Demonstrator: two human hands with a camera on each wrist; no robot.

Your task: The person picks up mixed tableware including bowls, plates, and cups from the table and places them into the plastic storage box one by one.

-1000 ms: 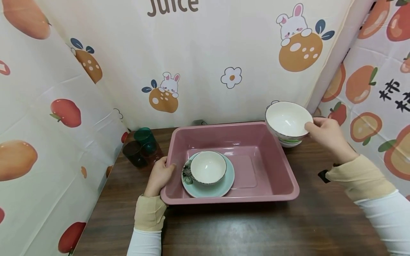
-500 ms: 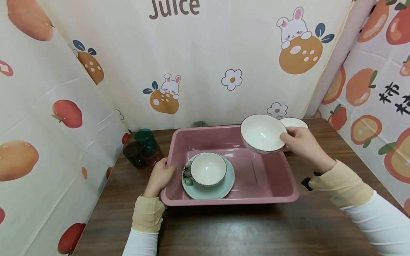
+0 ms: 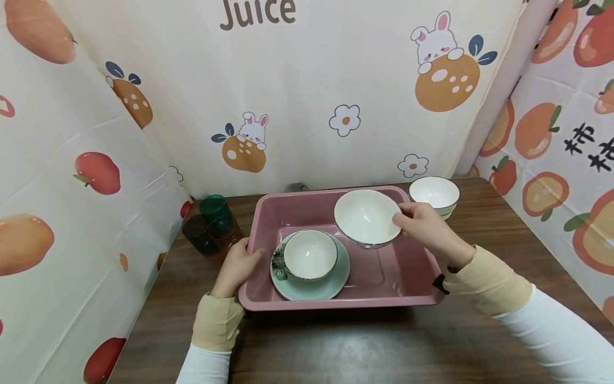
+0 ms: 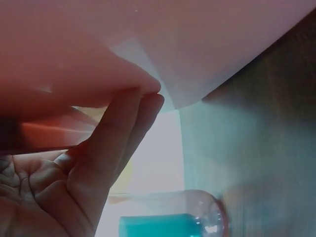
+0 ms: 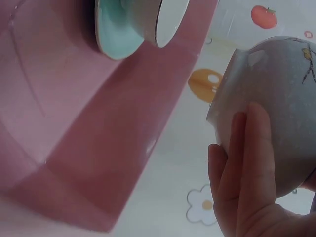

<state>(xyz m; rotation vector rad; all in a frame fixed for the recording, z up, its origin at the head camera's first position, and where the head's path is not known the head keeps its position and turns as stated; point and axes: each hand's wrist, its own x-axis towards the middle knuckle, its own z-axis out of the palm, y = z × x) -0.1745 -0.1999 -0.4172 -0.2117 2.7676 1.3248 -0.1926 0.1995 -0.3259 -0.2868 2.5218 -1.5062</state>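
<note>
My right hand (image 3: pixel 429 229) pinches the right rim of a white bowl (image 3: pixel 366 216), thumb inside and fingers outside. The bowl is held over the right half of the pink basin (image 3: pixel 342 304), tilted a little. In the right wrist view, the fingers (image 5: pixel 256 158) lie along the bowl's grey outer side (image 5: pixel 281 108). My left hand (image 3: pixel 238 266) grips the basin's left rim, thumb over the top, fingers under the edge in the left wrist view. Inside the basin, a smaller white bowl (image 3: pixel 310 255) stands on a pale green plate (image 3: pixel 338 280) with a dark plant pattern.
Behind my right hand, another white bowl (image 3: pixel 434 192) with green on its side stands on the wooden table (image 3: pixel 336 346). Several tinted cups (image 3: pixel 213 221) stand together left of the basin. Patterned cloth (image 3: pixel 297 64) walls the table's back and sides.
My right hand has carried the bowl left and down, from beyond the basin's right back corner to over its inside. The bowl behind has come into view. My left hand keeps its grip.
</note>
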